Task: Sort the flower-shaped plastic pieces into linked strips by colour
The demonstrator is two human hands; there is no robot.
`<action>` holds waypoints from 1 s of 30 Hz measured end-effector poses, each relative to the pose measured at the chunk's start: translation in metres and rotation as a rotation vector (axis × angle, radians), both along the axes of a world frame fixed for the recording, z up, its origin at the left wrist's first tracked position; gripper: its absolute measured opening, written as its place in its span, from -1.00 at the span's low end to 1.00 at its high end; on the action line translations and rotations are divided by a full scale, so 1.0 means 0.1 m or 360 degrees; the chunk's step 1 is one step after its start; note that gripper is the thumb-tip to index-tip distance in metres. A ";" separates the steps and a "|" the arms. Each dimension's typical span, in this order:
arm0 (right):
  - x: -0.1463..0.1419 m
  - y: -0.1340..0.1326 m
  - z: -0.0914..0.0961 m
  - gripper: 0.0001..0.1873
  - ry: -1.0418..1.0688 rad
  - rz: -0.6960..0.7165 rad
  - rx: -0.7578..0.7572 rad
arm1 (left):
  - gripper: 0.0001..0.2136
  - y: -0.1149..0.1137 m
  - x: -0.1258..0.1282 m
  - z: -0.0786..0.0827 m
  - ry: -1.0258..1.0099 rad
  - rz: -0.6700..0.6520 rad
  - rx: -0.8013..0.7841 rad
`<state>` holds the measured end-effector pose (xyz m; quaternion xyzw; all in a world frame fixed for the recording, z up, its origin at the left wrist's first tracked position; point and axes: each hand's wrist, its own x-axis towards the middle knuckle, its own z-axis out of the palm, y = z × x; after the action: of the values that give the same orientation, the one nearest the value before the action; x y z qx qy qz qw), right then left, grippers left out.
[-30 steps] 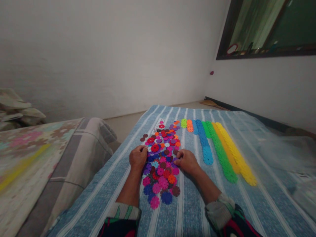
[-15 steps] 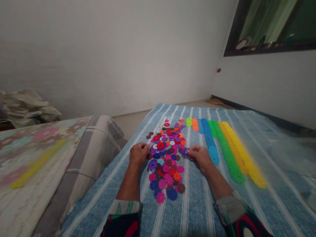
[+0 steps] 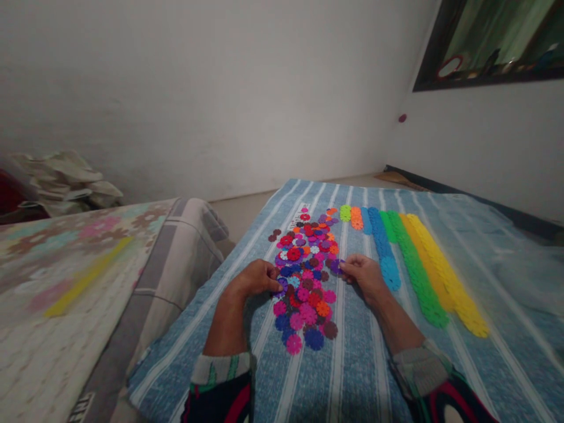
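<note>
A pile of flower-shaped plastic discs point(image 3: 307, 312) in pink, red, purple, blue, brown and orange lies on a blue striped cloth point(image 3: 352, 364). My left hand point(image 3: 258, 279) is at the pile's left edge, its thumb and fingers closed on the rim of a purple flower disc point(image 3: 282, 286). On the pile's right side, my right hand point(image 3: 363, 276) pinches another purple flower disc point(image 3: 336, 266) between thumb and fingertips. The tips of the left fingers are partly hidden.
Sorted rows of discs lie to the right: blue point(image 3: 378, 235), green point(image 3: 418, 279), orange point(image 3: 429, 267) and yellow point(image 3: 453, 282). A clear plastic bag point(image 3: 529, 276) rests at far right. Beyond a gap on the left stands a surface with a flowered cover point(image 3: 106, 229).
My left hand has moved from beside the pile's upper left onto the purple disc at its left edge. My right hand still pinches its purple disc. The view has shifted slightly.
</note>
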<state>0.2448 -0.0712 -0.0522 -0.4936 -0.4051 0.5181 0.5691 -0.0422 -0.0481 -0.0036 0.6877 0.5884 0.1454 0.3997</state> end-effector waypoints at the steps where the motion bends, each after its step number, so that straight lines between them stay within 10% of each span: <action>1: 0.00 0.00 0.00 -0.65 -0.0004 -0.0002 0.0000 | -0.78 0.00 0.03 0.00 0.0022 -0.0022 -0.0001; 17: -0.05 -0.03 0.05 -0.61 0.0192 0.0000 0.0033 | -0.73 -0.05 0.09 0.10 -0.0414 0.0102 0.0075; 23: -0.24 -0.08 0.10 -0.63 0.0311 0.0166 0.0126 | -0.74 -0.06 0.37 0.10 -0.0734 0.0383 0.0263; 30: -0.35 -0.10 0.08 -0.60 0.0378 0.0269 0.0052 | -0.76 -0.12 0.70 0.01 -0.0911 0.0234 0.0159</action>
<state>0.2095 -0.0815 -0.0437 -0.3836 -0.3836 0.6122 0.5752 0.0279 -0.0598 -0.0029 0.5930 0.4922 0.3907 0.5034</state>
